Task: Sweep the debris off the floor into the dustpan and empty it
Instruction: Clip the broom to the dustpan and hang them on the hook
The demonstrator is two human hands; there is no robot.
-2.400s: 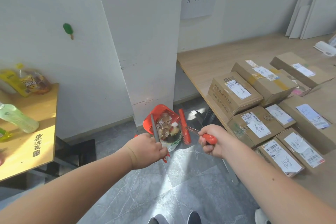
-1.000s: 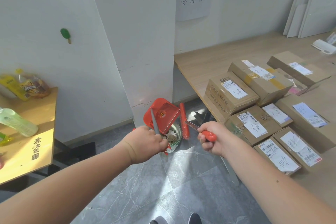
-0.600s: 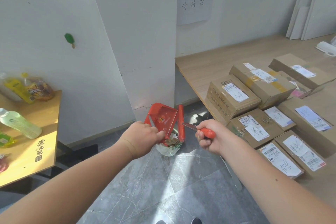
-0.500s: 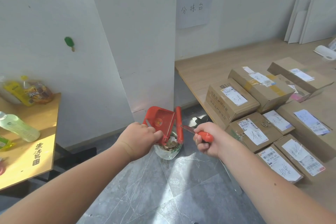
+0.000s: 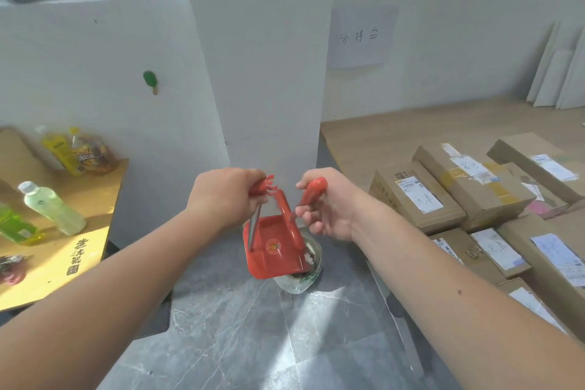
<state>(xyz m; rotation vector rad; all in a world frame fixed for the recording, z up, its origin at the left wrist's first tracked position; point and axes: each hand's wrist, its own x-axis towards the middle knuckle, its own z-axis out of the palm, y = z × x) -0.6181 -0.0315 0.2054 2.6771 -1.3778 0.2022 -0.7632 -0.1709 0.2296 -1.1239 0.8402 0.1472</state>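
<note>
My left hand [image 5: 226, 196] grips the handle of a red dustpan [image 5: 273, 247], which hangs tipped steeply with its mouth down over a small bin lined with a clear bag [image 5: 300, 275] on the grey floor. Scraps of debris [image 5: 308, 258] show inside the bin beside the pan's edge. My right hand [image 5: 327, 204] is closed around the red handle of the small broom [image 5: 311, 190], held upright just right of the dustpan; the red brush bar [image 5: 289, 222] lies along the pan's right side.
A white pillar [image 5: 259, 73] stands right behind the bin. A wooden table [image 5: 63, 250] with drink bottles is at the left. A low wooden platform [image 5: 380, 142] with several labelled cardboard boxes [image 5: 414, 196] fills the right. Grey tiled floor [image 5: 253, 342] lies in front.
The dustpan has been lifted and tipped from nearly level to steeply mouth-down over the bin, and its debris has slid out. Both hands rose, and the view tilted up.
</note>
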